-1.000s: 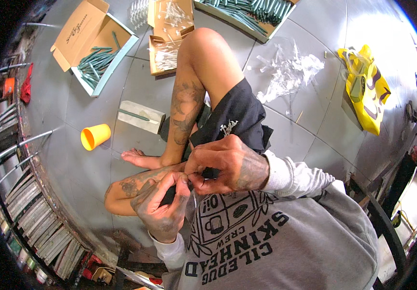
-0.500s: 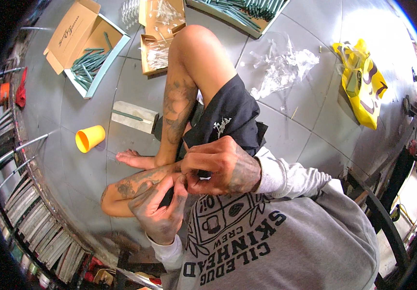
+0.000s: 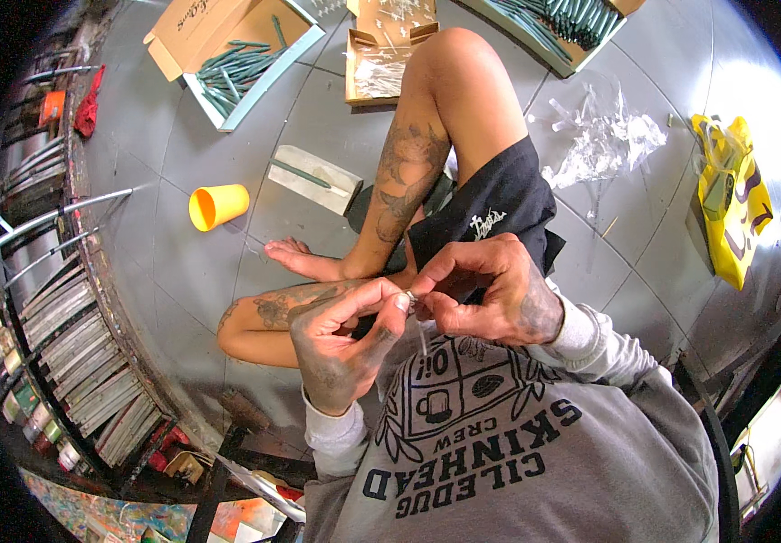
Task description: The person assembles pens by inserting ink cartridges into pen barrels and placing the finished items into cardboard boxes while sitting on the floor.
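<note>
My left hand (image 3: pixel 343 342) and my right hand (image 3: pixel 492 288) meet in front of my sweatshirt, thumbs and fingertips pinched together. Between them is a small, thin, whitish translucent piece (image 3: pixel 423 340), whose lower end hangs below the fingertips. Its exact kind is too small to make out, and the fingers cover its upper part. Beyond my bare foot lies a pale grey rectangular block (image 3: pixel 292 192) with a single dark green pen-like stick (image 3: pixel 302 172) on top. A yellow cup (image 3: pixel 219 207) lies tipped on its side to the left of the block.
An open box (image 3: pixel 311 47) of dark green sticks stands far left. A cardboard box (image 3: pixel 354 80) with small clear pieces sits behind my knee; another box (image 3: pixel 579 63) of green sticks is far right. Crumpled clear plastic (image 3: pixel 612 140) and a yellow bag (image 3: pixel 732 204) lie right. Metal racks (image 3: pixel 91 362) line the left.
The view has shifted, so the floor things appear further right and higher. My fingers have drawn slightly apart, and the thin translucent piece now shows between them.
</note>
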`<state>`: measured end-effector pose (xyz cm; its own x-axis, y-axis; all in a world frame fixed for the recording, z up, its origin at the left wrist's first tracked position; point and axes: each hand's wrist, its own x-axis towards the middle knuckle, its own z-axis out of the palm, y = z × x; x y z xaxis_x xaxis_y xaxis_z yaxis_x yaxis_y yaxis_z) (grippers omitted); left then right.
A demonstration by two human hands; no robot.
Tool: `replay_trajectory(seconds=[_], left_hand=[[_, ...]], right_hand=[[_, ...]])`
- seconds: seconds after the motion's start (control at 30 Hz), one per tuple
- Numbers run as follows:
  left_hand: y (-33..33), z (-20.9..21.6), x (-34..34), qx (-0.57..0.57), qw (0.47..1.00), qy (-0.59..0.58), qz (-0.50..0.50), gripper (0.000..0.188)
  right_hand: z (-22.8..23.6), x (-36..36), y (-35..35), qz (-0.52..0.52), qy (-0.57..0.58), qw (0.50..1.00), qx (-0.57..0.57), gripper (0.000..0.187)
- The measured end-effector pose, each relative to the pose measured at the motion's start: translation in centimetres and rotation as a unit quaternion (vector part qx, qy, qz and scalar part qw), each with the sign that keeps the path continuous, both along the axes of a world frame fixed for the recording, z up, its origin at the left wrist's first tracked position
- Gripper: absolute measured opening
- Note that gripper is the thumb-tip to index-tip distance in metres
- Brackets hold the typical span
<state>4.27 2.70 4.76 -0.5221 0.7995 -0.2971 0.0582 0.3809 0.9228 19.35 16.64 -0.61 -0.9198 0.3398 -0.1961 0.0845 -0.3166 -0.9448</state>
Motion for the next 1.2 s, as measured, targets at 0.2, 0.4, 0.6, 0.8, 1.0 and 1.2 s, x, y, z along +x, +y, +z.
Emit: replay_trajectory(seconds=[0.2, 0.4, 0.6, 0.8, 1.0, 1.2], left_hand=[[-0.3, -0.5, -0.1, 0.024, 0.999, -0.038, 0.018, 0.013], [-0.5, -0.6, -0.1, 0.019, 1.0, -0.012, 0.011, 0.015], [-0.3, -0.5, -0.1, 0.014, 0.997, 0.072, -0.027, 0.015], [-0.2, -1.1, -0.4, 0.058, 0.978, 0.177, -0.094, 0.015], [-0.1, -0.8, -0.5, 0.072, 0.991, 0.094, -0.059, 0.016], [-0.8, -0.5, -1.3, 0.019, 1.0, -0.015, -0.008, 0.016]], right_hand=[[0.1, -0.2, 0.0, -0.009, -0.019, 0.999, -0.026, 0.01], [0.6, -0.4, 0.1, -0.014, -0.038, 0.999, -0.021, 0.008], [0.3, -0.7, 0.0, -0.046, -0.017, 0.998, 0.05, 0.004], [-0.7, -1.1, -0.1, -0.064, 0.046, 0.967, 0.244, 0.008], [0.4, -0.8, -0.1, -0.024, -0.03, 0.997, 0.059, 0.006], [0.5, -0.8, -0.6, -0.015, 0.01, 0.973, -0.229, 0.012]])
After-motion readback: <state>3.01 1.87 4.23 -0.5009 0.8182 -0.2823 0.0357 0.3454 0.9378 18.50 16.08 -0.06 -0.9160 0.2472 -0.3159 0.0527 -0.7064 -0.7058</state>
